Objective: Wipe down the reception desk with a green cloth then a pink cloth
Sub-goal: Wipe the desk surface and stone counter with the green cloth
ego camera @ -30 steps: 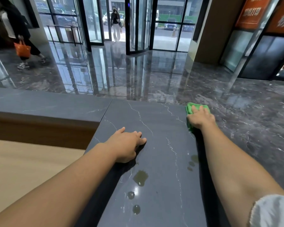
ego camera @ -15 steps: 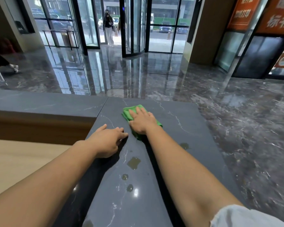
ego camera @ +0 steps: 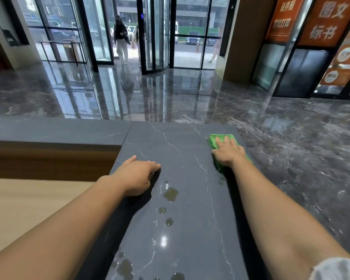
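Head view: green cloth (ego camera: 213, 139) has been swept from mid-top back to the reception desk's (ego camera: 186, 199) far right corner under the flat, pressing right hand (ego camera: 228, 152), left hand (ego camera: 137, 176) rested loosely curled and empty, near water drops (ego camera: 170, 194) unwiped, so green pass judged unfinished.

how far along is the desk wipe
The far strip of the desk looks dry. The right hand presses the green cloth at the far right corner; the left hand rests on the top. Water drops lie across the middle and near end, and no pink cloth shows.
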